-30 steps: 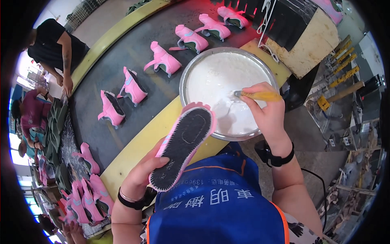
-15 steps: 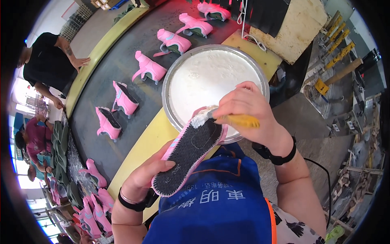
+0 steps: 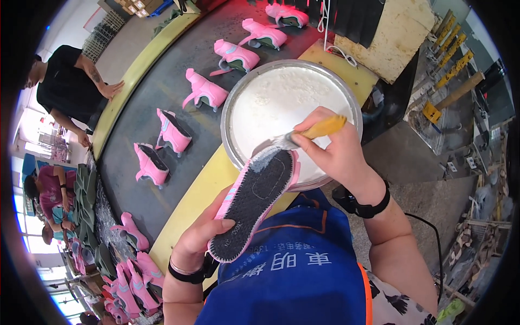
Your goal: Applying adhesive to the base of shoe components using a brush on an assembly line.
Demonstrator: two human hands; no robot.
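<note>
A pink shoe upper (image 3: 250, 208), its dark grey stitched bottom turned up, is gripped in my left hand (image 3: 199, 238), the thumb pressing on the heel end. My right hand (image 3: 338, 151) holds a brush (image 3: 324, 127) with a yellow handle. Its white-coated bristles touch the far, toe end of the bottom, where a wet whitish smear shows. Just beyond the shoe stands a round metal basin (image 3: 226, 130) of white liquid (image 3: 271, 108), partly covered by my right hand.
Several pink uppers (image 3: 206, 92) lie in a row on the dark belt (image 3: 124, 119), with more piled at lower left (image 3: 132, 287). A person in black (image 3: 70, 81) leans on the belt's far yellow edge (image 3: 122, 89). A hammer (image 3: 455, 97) lies at right.
The brush has moved to the toe tip, its handle now tilting up to the right instead of downward. The white smear looks thinner and more spread. The view has shifted slightly.
</note>
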